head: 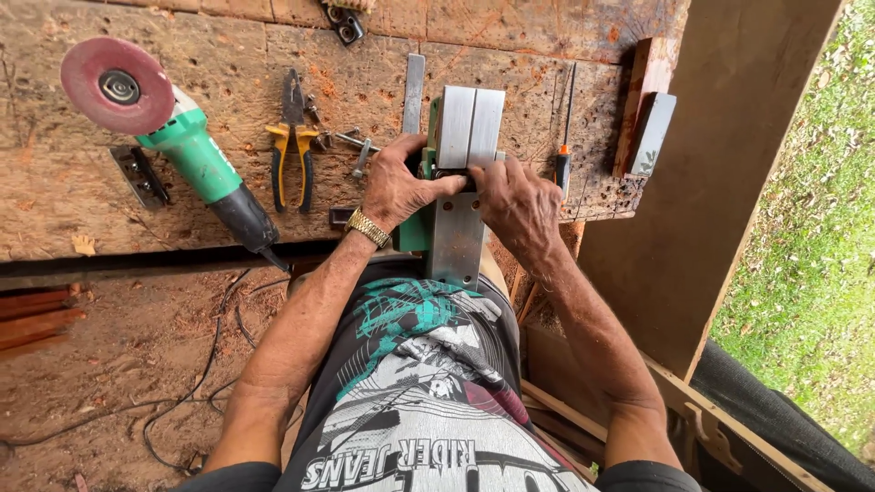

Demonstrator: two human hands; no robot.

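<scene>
An upturned electric planer (463,164) with a grey metal sole and green body lies on the wooden workbench (109,191), overhanging its near edge. My left hand (398,185), a gold watch on its wrist, grips the planer's left side, with fingers reaching into the gap in the middle of the sole. My right hand (519,202) holds the right side, its fingertips at the same gap. Whatever the fingers pinch there is hidden.
On the bench lie a green angle grinder (173,128) with a red disc, yellow-handled pliers (293,150), a flat metal blade (414,91), a thin screwdriver (564,137), a dark sharpening stone (651,134) and small metal parts. A wooden post (720,182) rises at right. Cable trails over the dirt floor.
</scene>
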